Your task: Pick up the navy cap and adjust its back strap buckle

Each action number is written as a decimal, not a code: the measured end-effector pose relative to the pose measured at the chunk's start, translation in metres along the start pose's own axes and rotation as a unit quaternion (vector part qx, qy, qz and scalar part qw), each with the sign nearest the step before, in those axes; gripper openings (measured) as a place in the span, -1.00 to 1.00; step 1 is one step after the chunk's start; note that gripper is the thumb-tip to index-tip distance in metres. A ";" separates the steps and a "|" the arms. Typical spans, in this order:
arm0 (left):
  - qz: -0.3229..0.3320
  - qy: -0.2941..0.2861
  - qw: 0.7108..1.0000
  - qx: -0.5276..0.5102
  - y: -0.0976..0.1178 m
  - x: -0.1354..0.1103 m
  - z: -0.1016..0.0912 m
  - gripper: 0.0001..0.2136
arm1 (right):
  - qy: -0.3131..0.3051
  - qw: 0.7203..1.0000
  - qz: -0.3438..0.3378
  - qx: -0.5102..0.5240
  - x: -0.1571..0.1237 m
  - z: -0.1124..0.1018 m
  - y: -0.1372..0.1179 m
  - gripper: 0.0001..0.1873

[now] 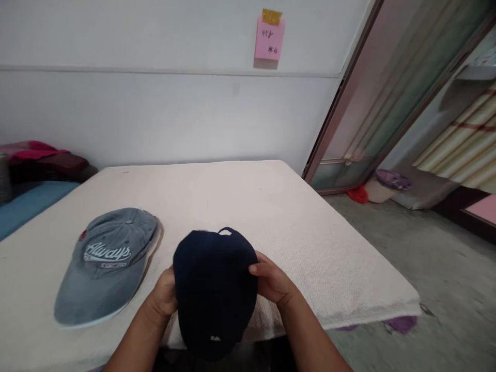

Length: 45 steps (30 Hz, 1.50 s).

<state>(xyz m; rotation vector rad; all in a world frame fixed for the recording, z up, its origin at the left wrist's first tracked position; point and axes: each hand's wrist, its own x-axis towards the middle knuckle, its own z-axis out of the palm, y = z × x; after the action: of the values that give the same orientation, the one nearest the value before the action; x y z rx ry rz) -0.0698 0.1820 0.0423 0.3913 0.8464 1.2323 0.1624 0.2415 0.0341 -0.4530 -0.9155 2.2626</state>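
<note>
A dark navy baseball cap (215,294) is held up over the front edge of the cloth-covered table, with its strap loop at the far end and a small light mark low on it. On its left side my left hand (166,292) grips the cap, the fingers mostly hidden behind it. My right hand (271,276) pinches the right edge, thumb on top and fingers underneath. To the left lies a grey-blue baseball cap (112,258) with white "Always" lettering, its brim toward the front; neither hand touches it.
The table (217,194) has a cream textured cover. Behind it, a pink note (269,39) is taped to the white wall. At right are a sliding glass door, a bin (382,187) and a red item (358,194) on the floor. Folded cloths (34,150) lie at far left.
</note>
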 end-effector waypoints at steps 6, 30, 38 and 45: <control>-0.102 -0.010 0.993 0.066 -0.004 0.000 0.006 -0.77 | 0.051 0.995 -0.087 -0.012 0.006 -0.008 -0.012 -0.66; 0.046 0.135 0.982 0.126 -0.010 0.033 0.006 -0.73 | 0.252 0.951 -0.176 -0.036 0.031 -0.014 -0.011 -0.75; 0.066 0.130 0.976 0.164 -0.010 0.032 0.010 -0.76 | 0.157 0.972 -0.103 -0.141 0.035 -0.005 -0.003 -0.74; 0.067 0.018 0.991 0.113 -0.013 0.025 0.016 -0.83 | 0.078 0.955 0.038 -0.283 0.036 0.004 0.000 -0.66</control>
<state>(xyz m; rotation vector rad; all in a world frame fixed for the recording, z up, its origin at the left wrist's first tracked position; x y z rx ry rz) -0.0470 0.2041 0.0344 0.6184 1.0084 1.2728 0.1338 0.2638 0.0347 -0.9166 -1.4806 1.9665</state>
